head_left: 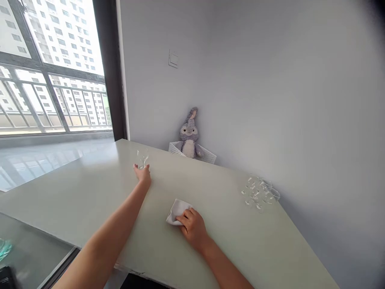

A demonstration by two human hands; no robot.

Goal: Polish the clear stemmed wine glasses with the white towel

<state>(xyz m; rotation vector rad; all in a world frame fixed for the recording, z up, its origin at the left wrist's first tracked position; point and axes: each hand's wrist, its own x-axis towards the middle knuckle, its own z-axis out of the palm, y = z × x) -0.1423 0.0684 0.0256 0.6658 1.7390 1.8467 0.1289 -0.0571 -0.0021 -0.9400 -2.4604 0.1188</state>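
Observation:
Far out on the left side of the pale table stands a clear stemmed glass (143, 155), upright. My left hand (142, 174) is stretched out to its foot, fingers apart on both sides of it; whether they touch the glass cannot be made out. Nearer to me, a folded white cloth (177, 209) lies on the tabletop. My right hand (193, 225) pinches the cloth's right edge between thumb and fingers, resting low over the table.
At the table's right edge, by the wall, several clear glasses (259, 193) stand close together. Behind the far edge, a grey plush rabbit (189, 138) sits in a white perforated basket (207, 155). A window (57, 76) fills the left.

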